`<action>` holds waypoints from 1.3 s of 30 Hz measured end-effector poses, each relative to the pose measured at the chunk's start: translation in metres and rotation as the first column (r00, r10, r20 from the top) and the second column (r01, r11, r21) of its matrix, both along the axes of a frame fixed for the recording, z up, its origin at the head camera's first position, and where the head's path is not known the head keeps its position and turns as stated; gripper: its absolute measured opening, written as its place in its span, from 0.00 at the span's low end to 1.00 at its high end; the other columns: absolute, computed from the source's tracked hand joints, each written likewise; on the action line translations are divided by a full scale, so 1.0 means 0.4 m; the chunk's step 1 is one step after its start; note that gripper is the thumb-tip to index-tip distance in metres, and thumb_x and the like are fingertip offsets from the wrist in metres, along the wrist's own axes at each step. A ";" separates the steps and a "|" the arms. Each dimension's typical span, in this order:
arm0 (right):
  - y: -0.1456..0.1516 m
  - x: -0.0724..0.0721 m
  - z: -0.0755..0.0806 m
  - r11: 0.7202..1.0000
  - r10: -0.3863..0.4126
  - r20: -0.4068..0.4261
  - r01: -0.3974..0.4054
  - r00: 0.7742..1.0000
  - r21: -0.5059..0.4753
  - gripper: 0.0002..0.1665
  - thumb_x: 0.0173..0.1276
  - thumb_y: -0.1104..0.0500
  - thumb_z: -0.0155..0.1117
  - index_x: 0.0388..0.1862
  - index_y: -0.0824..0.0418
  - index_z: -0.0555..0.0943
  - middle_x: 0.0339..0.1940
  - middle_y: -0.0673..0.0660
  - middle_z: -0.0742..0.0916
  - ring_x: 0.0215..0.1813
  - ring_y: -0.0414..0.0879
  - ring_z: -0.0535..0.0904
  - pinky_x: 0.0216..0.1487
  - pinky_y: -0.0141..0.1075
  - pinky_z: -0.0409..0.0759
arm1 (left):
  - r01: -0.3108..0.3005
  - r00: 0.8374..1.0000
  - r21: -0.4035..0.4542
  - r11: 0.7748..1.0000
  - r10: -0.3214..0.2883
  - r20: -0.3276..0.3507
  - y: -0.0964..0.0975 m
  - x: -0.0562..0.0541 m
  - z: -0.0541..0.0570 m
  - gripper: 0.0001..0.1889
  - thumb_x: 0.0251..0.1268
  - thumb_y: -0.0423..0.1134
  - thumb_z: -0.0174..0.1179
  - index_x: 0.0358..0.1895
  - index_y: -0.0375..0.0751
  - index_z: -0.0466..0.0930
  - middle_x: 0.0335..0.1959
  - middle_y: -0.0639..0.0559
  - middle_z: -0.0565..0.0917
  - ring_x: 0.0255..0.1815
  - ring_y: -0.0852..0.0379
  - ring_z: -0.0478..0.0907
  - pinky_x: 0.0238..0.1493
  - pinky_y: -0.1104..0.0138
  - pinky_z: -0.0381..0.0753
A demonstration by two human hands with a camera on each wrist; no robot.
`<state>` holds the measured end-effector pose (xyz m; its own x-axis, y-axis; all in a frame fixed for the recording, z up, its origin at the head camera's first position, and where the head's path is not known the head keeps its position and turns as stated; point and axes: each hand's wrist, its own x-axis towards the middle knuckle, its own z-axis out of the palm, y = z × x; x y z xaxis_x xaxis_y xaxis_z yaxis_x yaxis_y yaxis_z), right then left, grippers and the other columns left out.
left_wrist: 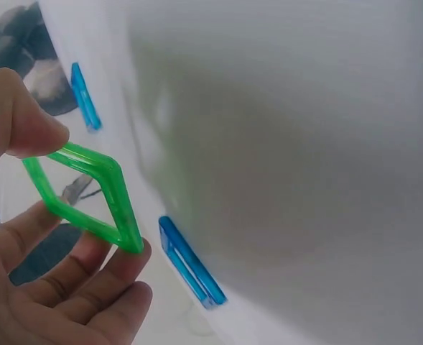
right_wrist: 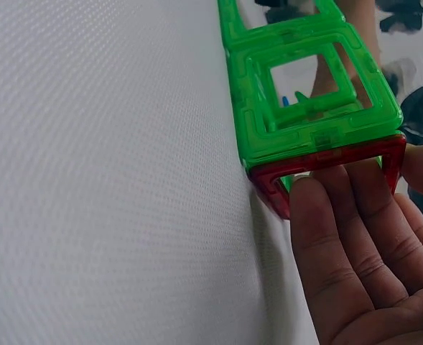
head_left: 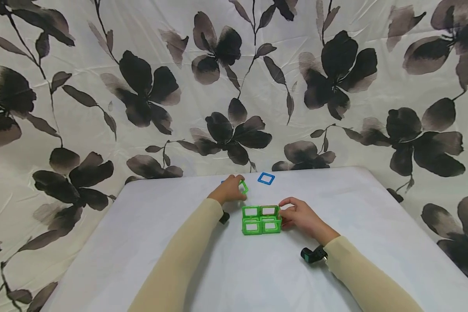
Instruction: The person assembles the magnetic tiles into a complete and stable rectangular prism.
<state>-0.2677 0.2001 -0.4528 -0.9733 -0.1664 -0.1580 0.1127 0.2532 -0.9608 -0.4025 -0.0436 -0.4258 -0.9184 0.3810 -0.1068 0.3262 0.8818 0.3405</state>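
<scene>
In the head view, my left hand (head_left: pixel 231 189) is above the far part of the table. It pinches a green diamond-shaped magnetic tile (left_wrist: pixel 118 190) between thumb and fingertips, as the left wrist view shows. A block of joined green magnetic tiles (head_left: pixel 261 226) stands nearer the middle of the table. My right hand (head_left: pixel 302 217) is at its right end. In the right wrist view, a red magnetic tile (right_wrist: pixel 326 156) closes that end, and the right fingers hold it, with the thumb at its edge.
A blue diamond-shaped tile (head_left: pixel 266 178) lies near the table's back edge. Another blue tile (left_wrist: pixel 191 262) is near the left hand, partly hidden by it in the head view. A white cloth covers the table (head_left: pixel 140 242); a floral curtain (head_left: pixel 226 86) hangs behind.
</scene>
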 end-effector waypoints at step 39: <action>-0.029 -0.025 0.022 0.998 -0.033 -0.005 0.034 0.999 0.058 0.21 0.73 0.60 0.56 0.61 0.64 0.68 0.43 0.65 0.87 0.33 0.46 0.84 0.42 0.40 0.85 | -0.033 0.993 0.281 0.959 -0.002 0.122 -0.110 0.183 -0.018 0.38 0.51 0.42 0.65 0.69 0.45 0.64 0.60 0.45 0.77 0.59 0.50 0.75 0.62 0.54 0.74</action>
